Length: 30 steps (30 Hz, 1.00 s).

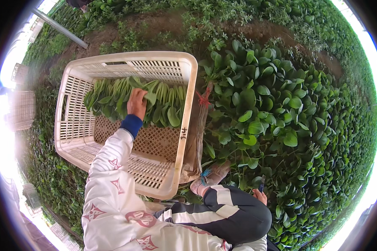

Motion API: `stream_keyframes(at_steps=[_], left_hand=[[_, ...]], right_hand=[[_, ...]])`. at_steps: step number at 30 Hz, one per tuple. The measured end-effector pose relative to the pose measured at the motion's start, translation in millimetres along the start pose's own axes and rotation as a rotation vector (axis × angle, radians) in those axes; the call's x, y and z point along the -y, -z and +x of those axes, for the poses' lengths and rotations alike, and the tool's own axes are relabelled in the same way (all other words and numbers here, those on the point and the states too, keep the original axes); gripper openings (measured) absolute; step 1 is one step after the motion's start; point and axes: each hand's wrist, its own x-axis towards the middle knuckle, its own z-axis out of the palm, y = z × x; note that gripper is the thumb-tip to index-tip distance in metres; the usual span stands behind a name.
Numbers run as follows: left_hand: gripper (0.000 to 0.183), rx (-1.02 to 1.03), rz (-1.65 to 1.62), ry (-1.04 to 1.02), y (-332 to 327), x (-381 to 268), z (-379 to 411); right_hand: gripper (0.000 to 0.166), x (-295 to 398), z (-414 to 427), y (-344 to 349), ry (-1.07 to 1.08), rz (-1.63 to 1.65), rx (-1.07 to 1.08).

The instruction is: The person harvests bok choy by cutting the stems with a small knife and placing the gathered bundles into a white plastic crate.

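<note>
My left hand (137, 103) reaches into a white plastic crate (187, 106) and grips the leaves of a leafy green plant (150, 96). Under and beside it, a row of cut leafy greens (108, 97) lies across the crate, pale stems towards the far wall and leaves towards me. My right hand (260, 197), partly hidden behind my bent knee, is shut on a small knife (262, 184) with a dark handle, low over the growing greens (270, 103).
A brown sheet (193, 150) with red and blue ties lies along the crate's right side. Bare soil (157, 23) and weeds run beyond the crate. A metal pole (61, 28) stands at upper left, more crates (22, 109) at far left. Part of another person shows at the top left.
</note>
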Motion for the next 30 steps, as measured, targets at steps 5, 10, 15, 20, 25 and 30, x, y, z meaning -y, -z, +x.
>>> stream_keyframes(at_steps=[5,10,15,20,25,30], left_hand=[[0.045,0.441,0.339,-0.008,-43,31,-46],[0.039,0.283,-1.076,0.841,-112,62,-60],[0.047,0.602,-0.309,0.279,-88,72,-48],[0.029,0.558,-0.591,0.571,-39,32,-8],[0.03,0.029,-0.343,0.231,55,-32,47],[0.028,0.095,-0.666,-0.045,76,-344,49]], right_hand=[[0.019,-13,7,-8,-0.045,-0.011,-0.005],[0.022,2,17,-27,-0.055,0.221,0.016],[0.03,43,33,-44,0.103,0.302,-0.055],[0.033,65,92,-72,0.224,0.336,-0.055],[0.032,92,161,-74,0.299,0.308,-0.166],[0.034,93,257,-59,0.504,0.122,-0.328]])
